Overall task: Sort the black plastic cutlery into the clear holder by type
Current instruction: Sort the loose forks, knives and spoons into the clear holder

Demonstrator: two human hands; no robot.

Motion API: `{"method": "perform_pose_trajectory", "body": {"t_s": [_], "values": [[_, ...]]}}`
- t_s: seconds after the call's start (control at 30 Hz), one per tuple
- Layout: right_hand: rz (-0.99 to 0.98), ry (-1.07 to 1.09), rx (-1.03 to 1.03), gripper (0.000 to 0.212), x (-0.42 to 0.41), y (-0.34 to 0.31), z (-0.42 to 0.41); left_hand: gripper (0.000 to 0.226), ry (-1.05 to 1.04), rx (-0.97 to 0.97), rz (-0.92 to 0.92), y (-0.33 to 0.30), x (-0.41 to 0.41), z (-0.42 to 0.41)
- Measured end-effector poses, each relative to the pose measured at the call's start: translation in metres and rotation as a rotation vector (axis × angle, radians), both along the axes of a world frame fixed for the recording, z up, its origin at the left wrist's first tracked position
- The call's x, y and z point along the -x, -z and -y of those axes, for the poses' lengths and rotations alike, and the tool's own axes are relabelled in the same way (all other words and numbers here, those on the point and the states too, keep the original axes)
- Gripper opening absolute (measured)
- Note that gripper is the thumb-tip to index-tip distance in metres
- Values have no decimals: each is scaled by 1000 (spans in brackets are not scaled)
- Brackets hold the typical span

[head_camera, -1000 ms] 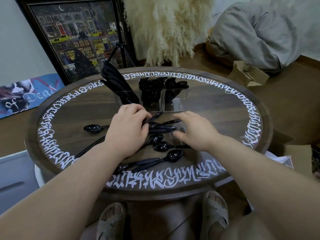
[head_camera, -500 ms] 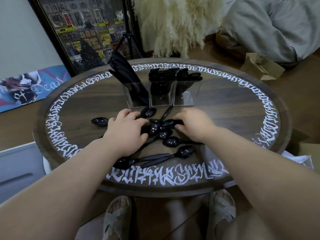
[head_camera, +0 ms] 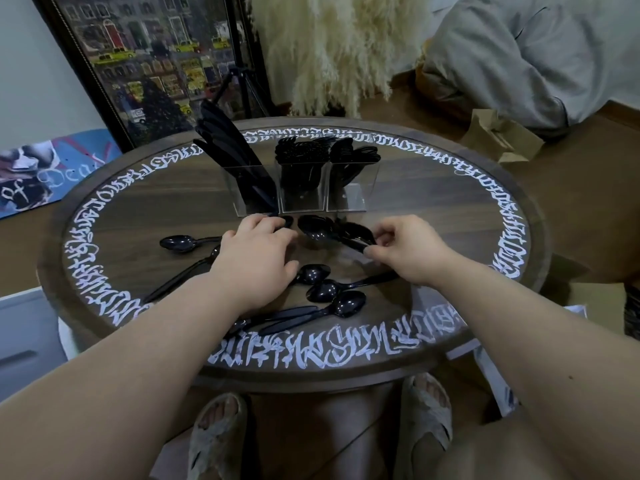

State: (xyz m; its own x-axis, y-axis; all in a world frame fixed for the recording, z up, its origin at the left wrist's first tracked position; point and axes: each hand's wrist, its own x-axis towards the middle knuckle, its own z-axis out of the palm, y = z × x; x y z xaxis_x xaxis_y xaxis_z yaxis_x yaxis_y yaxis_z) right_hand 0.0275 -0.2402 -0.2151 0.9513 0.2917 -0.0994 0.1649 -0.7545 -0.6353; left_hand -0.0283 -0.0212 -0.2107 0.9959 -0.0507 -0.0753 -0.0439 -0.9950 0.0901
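Observation:
A clear three-compartment holder stands at the middle of the round table. Its left cell holds black knives, the middle one forks, the right one spoons. My right hand pinches a bunch of black spoons by their handles, just in front of the holder. My left hand lies palm down over loose cutlery, fingers curled at a spoon near the holder's base. Several loose black spoons lie between and below my hands, one more spoon to the left.
The wooden table has a ring of white script round its rim. Behind it lean a framed picture with a tripod and stands pampas grass. A grey cushion and cardboard box lie at right. My sandalled feet show below.
My right hand has gathered several spoons and lifted their bowls off the table toward the holder. My left hand has slid forward to the holder's base.

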Motion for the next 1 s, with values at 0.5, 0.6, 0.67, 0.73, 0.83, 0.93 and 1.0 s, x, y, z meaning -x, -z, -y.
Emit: {"method": "perform_pose_trajectory", "body": {"t_s": [0.5,0.6,0.67,0.73,0.83,0.93,1.0], "values": [[-256,-51,-556,12,16,-21,-20,34,-112,517,187,-15,-2,24],[-229,-56,-537,15,19,-24,-29,39,-176,615,213,-18,-2,26],[-225,-61,-536,13,20,-23,-34,43,-217,661,245,-21,-2,25],[-205,-64,-521,12,20,-22,-39,44,-251,720,268,-23,-2,24],[-207,-58,-535,11,20,-23,-44,36,-272,841,264,-26,-4,22],[-248,-71,-594,9,22,-24,-47,34,-277,891,277,-26,-5,19],[-267,-49,-632,9,22,-24,-48,37,-281,886,299,-26,-6,16]]}}
